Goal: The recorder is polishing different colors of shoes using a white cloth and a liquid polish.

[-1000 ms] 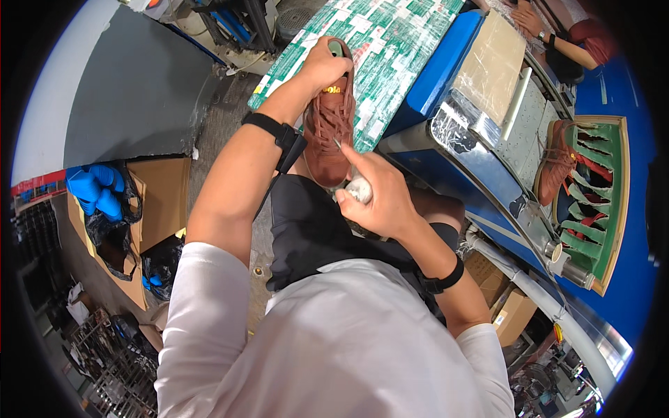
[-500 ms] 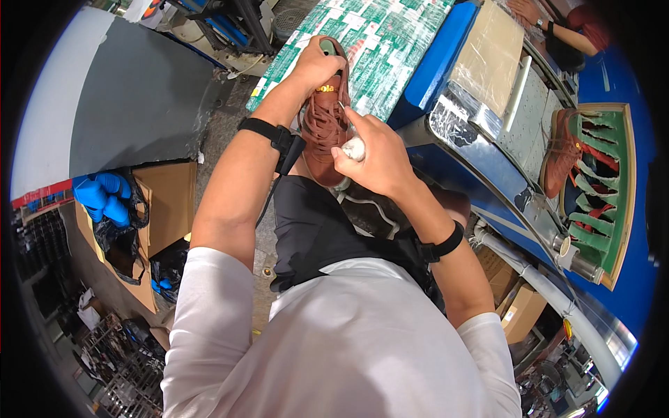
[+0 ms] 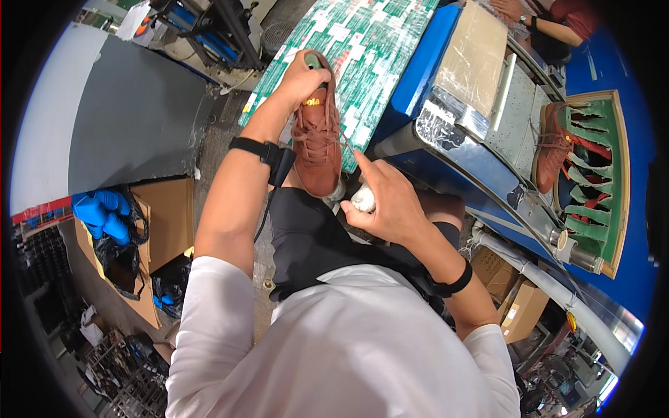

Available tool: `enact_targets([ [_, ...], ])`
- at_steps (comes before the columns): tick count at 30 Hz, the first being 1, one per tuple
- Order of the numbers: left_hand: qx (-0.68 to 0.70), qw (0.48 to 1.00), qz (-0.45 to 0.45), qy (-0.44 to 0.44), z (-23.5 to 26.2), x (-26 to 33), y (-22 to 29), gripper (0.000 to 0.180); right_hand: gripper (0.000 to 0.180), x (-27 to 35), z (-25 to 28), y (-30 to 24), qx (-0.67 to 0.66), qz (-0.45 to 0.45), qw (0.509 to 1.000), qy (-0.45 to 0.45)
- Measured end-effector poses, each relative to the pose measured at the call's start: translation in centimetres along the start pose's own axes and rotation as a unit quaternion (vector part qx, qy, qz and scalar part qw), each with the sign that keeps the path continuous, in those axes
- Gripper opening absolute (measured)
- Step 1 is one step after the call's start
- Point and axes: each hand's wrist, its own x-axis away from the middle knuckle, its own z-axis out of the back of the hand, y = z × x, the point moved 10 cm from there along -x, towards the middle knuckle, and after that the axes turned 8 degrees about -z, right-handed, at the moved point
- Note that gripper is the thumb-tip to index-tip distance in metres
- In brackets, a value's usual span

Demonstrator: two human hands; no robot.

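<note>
At upper centre of the frame, the left hand (image 3: pixel 305 79) grips the brown shoe (image 3: pixel 320 166) by its upper end, presumably for steadiness, while the right hand (image 3: pixel 391 202) grasps a white-handled tool (image 3: pixel 363 200) (aimed toward the laces (image 3: pixel 315 134)).

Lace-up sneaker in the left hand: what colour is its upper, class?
Reddish-brown; the sneaker's upper shows best in the head view.

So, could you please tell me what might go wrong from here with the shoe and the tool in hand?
The right hand holds a pale-handled tool with its thin tip by the laces; it might snag a lace or scratch the brown shoe. The left hand grips the heel end, roughly where the tip points, so a slip could jab it.
</note>
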Motion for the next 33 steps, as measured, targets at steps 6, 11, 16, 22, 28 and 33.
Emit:
enact_targets([
  [6,-0.003,0.983,-0.061,0.172,2.5,3.6,1.8,0.11,0.1,2.0,9.9,7.9,0.115,-0.031,0.97,0.213],
  [11,-0.101,0.957,-0.172,0.209,-4.1,13.3,2.7,0.123,0.104,6.3,15.5,19.6,0.221,-0.172,0.921,0.271],
  [16,-0.129,0.965,-0.13,0.186,-1.7,14.2,1.5,0.116,0.102,6.8,17.2,22.1,0.247,-0.141,0.902,0.325],
  [22,0.261,0.963,-0.009,0.059,4.9,13.3,-3.4,0.067,0.096,7.5,17.9,21.5,0.241,-0.13,0.892,0.361],
  [28,0.325,0.917,0.151,0.175,6.6,12.5,-4.8,0.048,0.087,7.4,18.0,21.4,0.229,-0.12,0.892,0.371],
  [33,-0.068,0.991,-0.007,0.111,6.1,2.2,2.1,0.045,0.079,7.1,18.5,22.1,0.223,-0.142,0.894,0.362],
])
